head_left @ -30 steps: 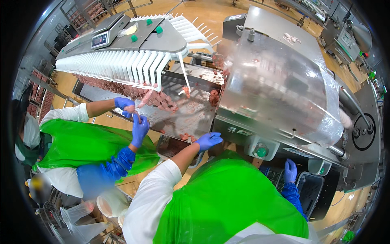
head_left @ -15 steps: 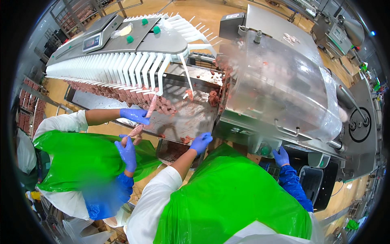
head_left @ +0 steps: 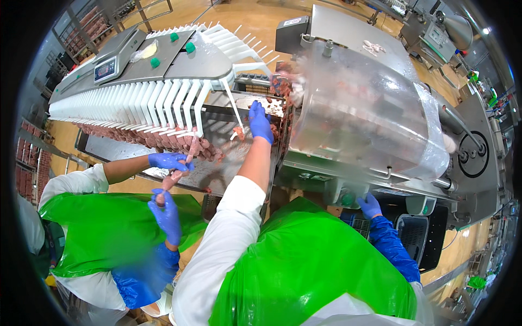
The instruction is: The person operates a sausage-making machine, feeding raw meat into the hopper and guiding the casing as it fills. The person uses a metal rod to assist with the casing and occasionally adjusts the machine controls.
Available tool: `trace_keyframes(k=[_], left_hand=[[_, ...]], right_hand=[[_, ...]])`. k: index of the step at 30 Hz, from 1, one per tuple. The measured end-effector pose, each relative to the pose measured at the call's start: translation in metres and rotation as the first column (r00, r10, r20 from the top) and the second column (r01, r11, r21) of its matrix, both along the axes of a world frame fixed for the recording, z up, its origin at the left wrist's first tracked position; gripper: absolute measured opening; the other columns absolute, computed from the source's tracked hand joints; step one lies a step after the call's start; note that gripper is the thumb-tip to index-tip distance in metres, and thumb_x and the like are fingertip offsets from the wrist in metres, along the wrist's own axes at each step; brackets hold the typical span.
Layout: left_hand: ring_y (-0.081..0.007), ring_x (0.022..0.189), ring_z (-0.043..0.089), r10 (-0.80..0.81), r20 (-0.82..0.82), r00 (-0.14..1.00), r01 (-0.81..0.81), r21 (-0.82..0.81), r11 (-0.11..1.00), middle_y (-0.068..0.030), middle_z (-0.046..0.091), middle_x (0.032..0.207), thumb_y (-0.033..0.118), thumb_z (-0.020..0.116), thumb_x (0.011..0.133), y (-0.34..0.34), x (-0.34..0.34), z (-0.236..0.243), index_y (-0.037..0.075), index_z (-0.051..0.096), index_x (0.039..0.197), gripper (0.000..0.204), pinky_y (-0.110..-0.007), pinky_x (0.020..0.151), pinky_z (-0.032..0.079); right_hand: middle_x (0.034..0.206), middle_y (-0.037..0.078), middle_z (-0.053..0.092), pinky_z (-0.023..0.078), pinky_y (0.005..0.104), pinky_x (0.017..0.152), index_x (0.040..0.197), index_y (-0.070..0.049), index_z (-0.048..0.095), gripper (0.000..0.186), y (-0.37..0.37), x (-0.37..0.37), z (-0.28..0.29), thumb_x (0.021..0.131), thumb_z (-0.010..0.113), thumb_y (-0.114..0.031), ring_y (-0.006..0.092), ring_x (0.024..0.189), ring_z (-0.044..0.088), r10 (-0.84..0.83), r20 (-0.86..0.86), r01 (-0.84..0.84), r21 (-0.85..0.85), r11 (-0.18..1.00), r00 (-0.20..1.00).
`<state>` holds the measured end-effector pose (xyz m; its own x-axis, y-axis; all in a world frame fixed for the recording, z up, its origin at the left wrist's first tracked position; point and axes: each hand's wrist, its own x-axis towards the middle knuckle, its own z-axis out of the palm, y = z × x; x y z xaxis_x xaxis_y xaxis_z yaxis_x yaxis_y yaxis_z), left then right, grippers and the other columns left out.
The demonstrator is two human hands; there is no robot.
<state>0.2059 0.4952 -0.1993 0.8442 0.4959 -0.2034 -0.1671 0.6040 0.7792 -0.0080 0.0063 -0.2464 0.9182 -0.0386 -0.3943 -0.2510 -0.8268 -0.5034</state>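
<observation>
Blue-gloved left grip [head_left: 261, 124] is hanging over the steel tray [head_left: 225, 168], fingers extended, no item showing in it; contact below can't be told. Right grip [head_left: 370, 206] is sitting beside the green button [head_left: 347, 200]; can't tell whether it's pressing, touching or clamping anything.

Progress, my read: left of the left grip, a long row of white hooks [head_left: 168, 103] is carrying linked sausages [head_left: 174, 143], so that run is looking mostly hung. One strand [head_left: 173, 179] is running between the co-worker's hands [head_left: 169, 161], below-left of the left grip, apparently unfinished. Red meat scraps [head_left: 275, 131] are lying just right of the left grip; a hanging scrap [head_left: 237, 132] is dangling off a hook just left of it. Total remaining: not showing.

Materials: hooks are looking like rigid plastic, bent at an angle. Sausages are showing pale pink, plump, rounded. Scraps are looking ragged, moist. Tray is showing smeared, dull metal. Right of the left grip, a curved clear cover [head_left: 359, 117] is blurring whatever it's enclosing.
</observation>
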Motion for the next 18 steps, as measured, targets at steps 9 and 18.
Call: trace_keyframes(k=[9,18], left_hand=[[-0.0281,0.092,0.061,-0.213,0.165,0.963,0.267,-0.480,0.836,-0.0064,0.066,0.099,0.060,0.051,0.097,0.042,0.061,-0.052,0.013,0.060,0.126,0.056,-0.045,0.083,0.053],[-0.0150,0.075,0.062,-0.717,-0.402,0.569,0.763,-0.067,0.643,-0.0015,0.064,0.089,0.015,0.073,0.090,0.048,-0.069,-0.097,0.011,0.061,0.110,0.023,-0.034,0.067,0.056]], right_hand=[[0.121,0.028,0.065,0.049,0.0461,0.096,0.133,0.003,0.055,0.069,0.010,0.011,0.023,0.089,0.066,-0.049,0.0429,0.114,0.062,0.038,-0.068,-0.035,0.046,0.998,0.997],[0.112,0.025,0.068,0.050,0.0500,0.090,0.122,0.001,0.061,0.064,-0.014,-0.003,0.012,0.089,0.063,-0.054,0.0429,0.107,0.064,0.133,-0.124,-0.163,-0.281,0.946,0.983]])
